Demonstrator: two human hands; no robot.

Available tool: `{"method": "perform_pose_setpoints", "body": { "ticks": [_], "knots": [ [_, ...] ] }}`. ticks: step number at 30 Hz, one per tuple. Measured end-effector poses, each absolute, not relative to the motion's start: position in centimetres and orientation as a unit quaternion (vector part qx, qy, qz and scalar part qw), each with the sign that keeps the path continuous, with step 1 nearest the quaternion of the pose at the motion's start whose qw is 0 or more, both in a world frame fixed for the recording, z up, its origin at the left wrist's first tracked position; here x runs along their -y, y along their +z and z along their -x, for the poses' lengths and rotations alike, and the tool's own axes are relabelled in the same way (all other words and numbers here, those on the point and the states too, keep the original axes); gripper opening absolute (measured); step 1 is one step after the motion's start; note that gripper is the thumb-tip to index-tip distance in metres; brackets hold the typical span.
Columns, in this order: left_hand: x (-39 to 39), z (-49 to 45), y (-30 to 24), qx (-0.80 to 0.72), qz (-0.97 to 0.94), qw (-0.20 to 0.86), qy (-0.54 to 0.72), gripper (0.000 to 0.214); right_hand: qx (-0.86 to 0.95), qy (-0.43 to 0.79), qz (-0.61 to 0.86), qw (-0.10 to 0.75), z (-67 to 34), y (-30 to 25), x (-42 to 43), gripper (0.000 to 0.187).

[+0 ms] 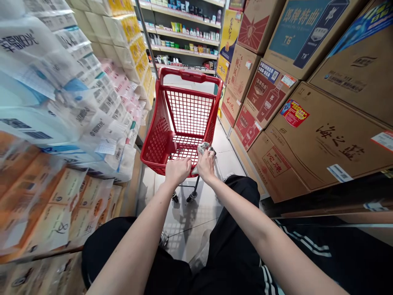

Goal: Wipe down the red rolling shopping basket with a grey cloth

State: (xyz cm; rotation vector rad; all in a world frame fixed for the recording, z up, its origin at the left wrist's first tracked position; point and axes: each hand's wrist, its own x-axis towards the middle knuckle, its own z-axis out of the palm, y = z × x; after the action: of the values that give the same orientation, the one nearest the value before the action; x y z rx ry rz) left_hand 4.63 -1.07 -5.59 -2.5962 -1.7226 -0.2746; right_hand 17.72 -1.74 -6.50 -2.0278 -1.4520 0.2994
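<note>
A red plastic shopping cart [153, 143] with grid walls stands right in front of me, its handle at the far end. My left hand [178, 170] is closed over the near rim of its basket. Beside it, my right hand [206, 164] is closed on a crumpled greyish-white cloth [202, 146], at the basket's near right corner. The cloth is partly covered by my fingers. Through the near part of the basket, its grid floor shows.
Stacked tissue packs [82, 102] rise close on the left, with orange packs [46, 196] lower down. Cardboard cartons [334, 135] form a wall on the right. Shelves of small goods [184, 35] stand beyond the cart. Tiled floor [229, 157] runs between.
</note>
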Motion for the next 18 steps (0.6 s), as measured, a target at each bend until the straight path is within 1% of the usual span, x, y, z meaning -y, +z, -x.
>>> {"method": "perform_pose_setpoints", "body": {
  "ticks": [4,7,10,13,18],
  "knots": [
    [1.5,-4.8,-5.4,0.540,0.835,-0.028,-0.100,0.045,0.514,0.105,0.805,0.277,-18.3,-5.0,-1.9,0.034],
    [1.5,-4.4,-5.6,0.513,0.848,-0.064,-0.120,0.043,0.514,0.108,0.805,0.277,-18.9,-4.8,-3.5,0.032],
    [1.2,-3.4,-5.8,0.462,0.875,-0.078,-0.122,0.042,0.516,0.142,0.795,0.285,-19.5,-4.7,-4.0,0.030],
    [0.6,-2.5,-5.9,0.425,0.899,-0.061,-0.086,0.042,0.520,0.183,0.786,0.279,-19.8,-4.1,-4.3,0.031],
    [0.5,-2.2,-5.8,0.436,0.898,-0.012,-0.058,0.038,0.499,0.218,0.788,0.289,-19.0,-3.7,-3.9,0.036]
  ]
}}
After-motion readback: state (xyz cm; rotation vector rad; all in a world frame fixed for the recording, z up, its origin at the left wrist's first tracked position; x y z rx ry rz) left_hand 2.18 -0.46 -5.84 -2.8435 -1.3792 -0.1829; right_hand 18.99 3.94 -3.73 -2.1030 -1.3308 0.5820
